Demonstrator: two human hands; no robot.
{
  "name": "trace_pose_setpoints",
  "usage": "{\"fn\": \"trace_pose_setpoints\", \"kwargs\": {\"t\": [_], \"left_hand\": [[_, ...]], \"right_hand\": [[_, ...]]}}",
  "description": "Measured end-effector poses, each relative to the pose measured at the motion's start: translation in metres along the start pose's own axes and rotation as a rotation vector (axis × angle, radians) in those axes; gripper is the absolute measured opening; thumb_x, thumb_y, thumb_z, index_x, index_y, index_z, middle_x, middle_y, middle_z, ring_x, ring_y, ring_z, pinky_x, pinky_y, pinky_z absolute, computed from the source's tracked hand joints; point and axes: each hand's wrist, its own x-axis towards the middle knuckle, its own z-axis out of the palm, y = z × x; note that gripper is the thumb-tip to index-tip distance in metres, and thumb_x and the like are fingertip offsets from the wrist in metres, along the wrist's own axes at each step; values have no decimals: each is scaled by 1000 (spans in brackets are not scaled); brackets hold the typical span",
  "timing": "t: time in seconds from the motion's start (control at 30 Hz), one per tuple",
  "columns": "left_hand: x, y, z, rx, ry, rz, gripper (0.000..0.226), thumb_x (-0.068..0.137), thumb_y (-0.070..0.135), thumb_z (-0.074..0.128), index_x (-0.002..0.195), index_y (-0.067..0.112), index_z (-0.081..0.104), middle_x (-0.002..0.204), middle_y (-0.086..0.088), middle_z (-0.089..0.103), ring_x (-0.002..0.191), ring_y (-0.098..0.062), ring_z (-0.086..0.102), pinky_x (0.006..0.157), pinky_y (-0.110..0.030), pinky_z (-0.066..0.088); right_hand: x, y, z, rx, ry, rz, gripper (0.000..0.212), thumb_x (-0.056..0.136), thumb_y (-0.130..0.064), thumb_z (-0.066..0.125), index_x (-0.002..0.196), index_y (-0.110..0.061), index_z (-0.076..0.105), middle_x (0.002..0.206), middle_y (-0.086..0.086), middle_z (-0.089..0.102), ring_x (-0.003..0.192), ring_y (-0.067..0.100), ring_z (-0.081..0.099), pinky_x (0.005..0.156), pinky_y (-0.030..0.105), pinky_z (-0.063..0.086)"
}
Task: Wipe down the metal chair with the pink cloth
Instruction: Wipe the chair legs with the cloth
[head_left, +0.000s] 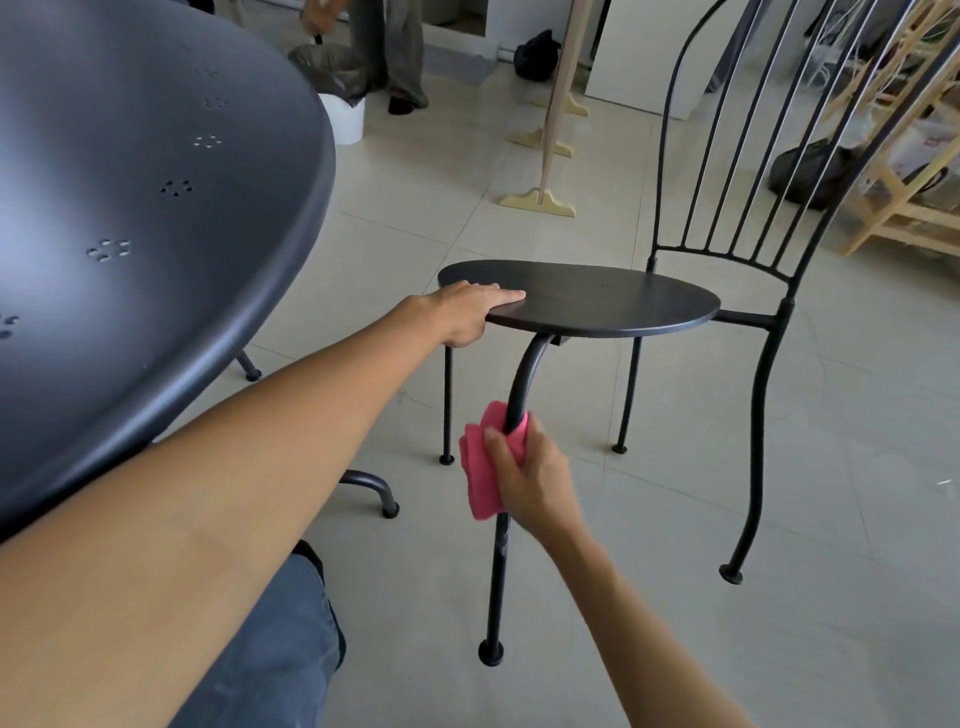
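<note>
The black metal chair (613, 304) stands on the tiled floor in the middle of the view, its tall barred back to the right. My left hand (467, 312) grips the near left edge of the round seat, fingers flat on top and thumb under the rim. My right hand (530, 475) holds the pink cloth (483, 467), which is wrapped around the chair's front leg (498, 571) about a third of the way down from the seat. The leg's upper curve and lower part with its round foot show above and below the cloth.
A large dark round metal table (145, 208) fills the left, its curved feet on the floor beside the chair. My blue trouser knee (270, 649) is at the bottom. A standing person's legs (395, 57), a white bin (345, 117), wooden stands (540, 200) and wooden shelving (904, 208) lie beyond.
</note>
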Motion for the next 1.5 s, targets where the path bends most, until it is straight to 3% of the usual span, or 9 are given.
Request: {"fn": "trace_pose_setpoints", "kwargs": {"t": [0.2, 0.4, 0.63, 0.8, 0.97, 1.13, 1.23, 1.33, 1.5], "left_hand": [[-1, -3, 3, -4, -13, 1, 88, 80, -15, 28, 144, 45, 17, 157, -1, 17, 143, -29, 20, 113, -48, 22], [-4, 1, -2, 8, -14, -1, 89, 78, -14, 24, 144, 44, 17, 158, 1, 16, 143, -28, 17, 115, -47, 19], [-12, 4, 4, -26, 4, 3, 89, 79, -17, 23, 145, 43, 17, 158, 1, 14, 144, -26, 13, 116, -44, 16], [-21, 13, 11, -58, 33, 26, 91, 78, -23, 24, 147, 35, 19, 158, -6, 15, 145, -26, 13, 117, -38, 14], [-29, 18, 11, -63, 48, 29, 90, 78, -24, 24, 148, 32, 17, 157, -9, 14, 145, -27, 12, 115, -33, 13], [-32, 20, 15, -72, 48, 37, 88, 79, -23, 27, 148, 30, 17, 157, -10, 14, 145, -28, 12, 116, -32, 14], [-38, 22, 15, -69, 42, 38, 91, 76, -24, 27, 148, 30, 16, 158, -9, 12, 145, -25, 9, 116, -32, 13], [-40, 22, 18, -74, 45, 23, 95, 74, -24, 25, 148, 34, 16, 159, -4, 10, 146, -22, 6, 116, -36, 12], [-35, 18, 18, -75, 47, 24, 95, 74, -24, 26, 147, 37, 18, 158, -3, 12, 146, -21, 7, 116, -38, 15]], "right_hand": [[-27, 63, 31, -22, -53, 63, 23, 91, -42, 56, 98, -21, 53, 83, -3, 69, 76, 16, 66, 70, 38, 56], [-60, 115, 50, -3, -150, 203, 19, 92, -34, 59, 107, -34, 48, 90, -15, 65, 82, 4, 62, 62, 7, 44], [-68, 138, 57, 25, -260, 304, 27, 93, -27, 59, 118, -26, 50, 108, -8, 63, 100, 10, 61, 67, 3, 44], [-63, 115, 33, -35, -306, 224, 33, 95, -24, 56, 127, -14, 52, 115, -11, 58, 96, 5, 55, 64, -3, 40], [-31, 43, -3, -120, -270, 49, 33, 97, -34, 49, 124, -16, 52, 101, -4, 60, 90, 13, 57, 60, 5, 41], [0, -10, -39, -174, -325, -57, 39, 98, -44, 43, 106, -9, 57, 92, 5, 65, 83, 20, 61, 72, 33, 50], [17, -29, -53, 146, -268, 24, 50, 99, -49, 35, 99, -9, 65, 86, 4, 69, 80, 17, 64, 80, 39, 55], [28, -35, -62, 553, -314, 195, 47, 100, -47, 30, 104, -17, 66, 106, 9, 72, 106, 22, 67, 100, 39, 49], [28, -31, -48, 618, -253, 175, 43, 100, -48, 33, 111, -22, 65, 117, 10, 69, 113, 26, 64, 105, 41, 44]]}}
